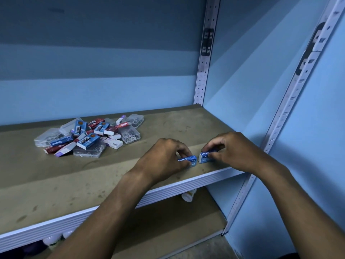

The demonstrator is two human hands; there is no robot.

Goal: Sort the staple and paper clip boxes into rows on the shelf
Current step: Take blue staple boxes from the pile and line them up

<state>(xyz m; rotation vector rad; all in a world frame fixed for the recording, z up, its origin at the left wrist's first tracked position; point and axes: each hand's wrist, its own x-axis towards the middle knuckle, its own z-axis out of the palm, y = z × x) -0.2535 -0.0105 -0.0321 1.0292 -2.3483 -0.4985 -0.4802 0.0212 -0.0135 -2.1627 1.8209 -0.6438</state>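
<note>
Brown board covers the shelf (pixel 56 176), and I see a loose pile (pixel 89 136) of small boxes at its left rear: blue staple boxes, red ones, white-and-purple ones, and clear plastic cases of paper clips, all lying at odd angles over one another. One blue box (pixel 60 141) at the pile's near left shows the word "Staples" upside down to me. Between pile and hands lies bare board. My left hand (pixel 164 157) pinches a blue staple box (pixel 189 159) with fingers and thumb curled round it, close to the shelf's front lip. Just beside it, apart by a narrow gap, my right hand (pixel 235 152) holds a second blue staple box (pixel 204 157), fingers curled over its top and thumb at its near face; its white end faces left. Both boxes sit on the board near the white ribbed front edge (pixel 214 176). To the right, open board runs to the blue side wall (pixel 252 101) and the perforated metal upright (pixel 283 113).
</note>
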